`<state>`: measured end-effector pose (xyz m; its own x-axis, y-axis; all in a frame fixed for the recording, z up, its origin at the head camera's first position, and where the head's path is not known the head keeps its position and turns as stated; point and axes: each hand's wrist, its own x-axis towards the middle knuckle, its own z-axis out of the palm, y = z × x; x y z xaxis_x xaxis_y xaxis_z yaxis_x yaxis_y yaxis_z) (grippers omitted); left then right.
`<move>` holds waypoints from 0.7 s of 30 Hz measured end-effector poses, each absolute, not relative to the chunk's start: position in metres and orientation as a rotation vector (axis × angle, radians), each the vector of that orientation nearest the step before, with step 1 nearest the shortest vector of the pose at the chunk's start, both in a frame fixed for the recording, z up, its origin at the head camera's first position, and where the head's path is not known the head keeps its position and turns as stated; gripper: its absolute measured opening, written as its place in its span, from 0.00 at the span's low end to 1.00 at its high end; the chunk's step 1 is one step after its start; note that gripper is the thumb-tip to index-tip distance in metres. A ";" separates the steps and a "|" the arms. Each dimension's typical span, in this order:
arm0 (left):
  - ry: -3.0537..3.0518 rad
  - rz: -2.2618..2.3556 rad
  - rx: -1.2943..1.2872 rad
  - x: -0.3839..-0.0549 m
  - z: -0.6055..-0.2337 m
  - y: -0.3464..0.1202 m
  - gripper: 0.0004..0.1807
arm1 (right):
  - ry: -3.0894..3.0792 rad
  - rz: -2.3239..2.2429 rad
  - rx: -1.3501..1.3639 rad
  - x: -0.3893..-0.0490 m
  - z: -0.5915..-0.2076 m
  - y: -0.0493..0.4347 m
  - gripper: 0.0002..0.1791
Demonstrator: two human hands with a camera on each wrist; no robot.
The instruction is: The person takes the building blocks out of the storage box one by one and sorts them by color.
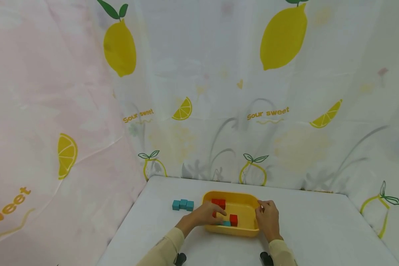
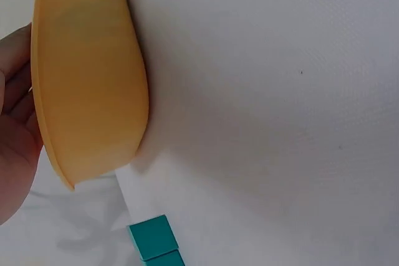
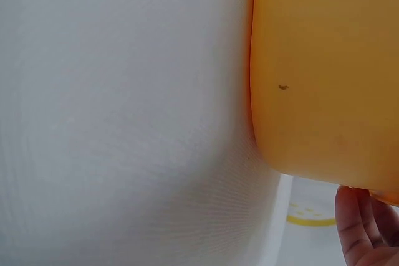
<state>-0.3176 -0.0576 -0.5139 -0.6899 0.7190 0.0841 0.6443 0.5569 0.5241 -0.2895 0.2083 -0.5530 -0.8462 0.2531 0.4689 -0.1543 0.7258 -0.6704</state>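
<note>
A yellow plastic tray [image 1: 231, 231] with rounded corners stands on the white table. My left hand [image 1: 206, 214] reaches over its left side, thumb and index finger spread apart inside. A teal block [image 1: 226, 223] lies right by the thumb tip, next to a red block [image 1: 234, 220]. More red blocks [image 1: 222, 204] sit at the tray's back left, partly hidden by the left hand. At the opposite end, my right hand [image 1: 268, 218] pinches the tray's rim. Its fingertips [image 3: 349, 207] show by the tray's outer wall in the right wrist view.
Three teal blocks [image 1: 183, 204] rest side by side on the table [image 1: 306, 221], left of the tray. A lemon-print curtain [image 1: 212, 92] hangs along the table's back and left sides. Two dark rounded objects [image 1: 266, 258] show at the bottom edge, near the sleeves.
</note>
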 end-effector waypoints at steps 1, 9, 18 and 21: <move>2.643 0.774 1.192 -0.318 -0.515 -0.057 0.15 | -2.384 0.995 -0.078 -0.289 -0.553 0.208 0.16; 2.657 0.653 1.277 -0.317 -0.514 -0.053 0.11 | -2.349 0.986 -0.058 -0.288 -0.554 0.207 0.15; 2.648 0.592 1.223 -0.319 -0.512 -0.046 0.07 | -2.364 0.986 -0.072 -0.288 -0.551 0.206 0.15; 2.641 0.572 1.219 -0.319 -0.510 -0.044 0.06 | -2.372 0.997 -0.075 -0.288 -0.550 0.206 0.15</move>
<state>-0.3191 -0.0438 -0.5102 -0.6490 0.7608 0.0006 0.6928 0.5907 0.4136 -0.2883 0.2065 -0.5501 -0.8416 0.2576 0.4746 -0.1587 0.7220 -0.6734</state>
